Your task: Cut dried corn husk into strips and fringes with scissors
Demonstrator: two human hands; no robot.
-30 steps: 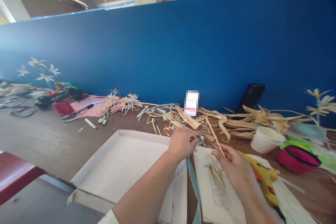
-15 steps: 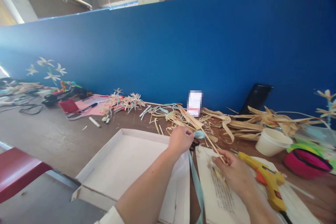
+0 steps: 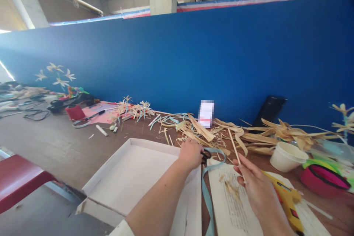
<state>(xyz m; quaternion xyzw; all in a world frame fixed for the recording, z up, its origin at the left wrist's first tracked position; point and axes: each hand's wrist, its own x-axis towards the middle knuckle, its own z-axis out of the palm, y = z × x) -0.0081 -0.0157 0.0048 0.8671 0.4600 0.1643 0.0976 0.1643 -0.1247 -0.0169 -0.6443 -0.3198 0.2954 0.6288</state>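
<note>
My left hand (image 3: 190,154) is low over the box's right back corner, its fingers curled at the black handles of a pair of scissors (image 3: 205,155); the fingertips are partly hidden. Beside it a light blue ribbon (image 3: 208,195) loops over the table and trails toward me. My right hand (image 3: 256,186) pinches a thin straw-coloured stick (image 3: 234,145), which points up and away. Under that hand lies a printed sheet (image 3: 221,199) with small dried husk scraps (image 3: 231,188) on it. A yellow glue gun (image 3: 290,202) rests just right of my right wrist.
An open white box (image 3: 143,169) takes up the front middle. Dried husk strips (image 3: 204,129) spread along the blue partition (image 3: 177,62). To the right stand a white cup (image 3: 287,158) and a pink pouch (image 3: 322,179). Husk flowers (image 3: 141,108) lie at back left.
My left hand has let go of the ribbon, which now loops on the table, and has lowered to the scissors. My right hand has tilted the stick more upright, away from the husk pile.
</note>
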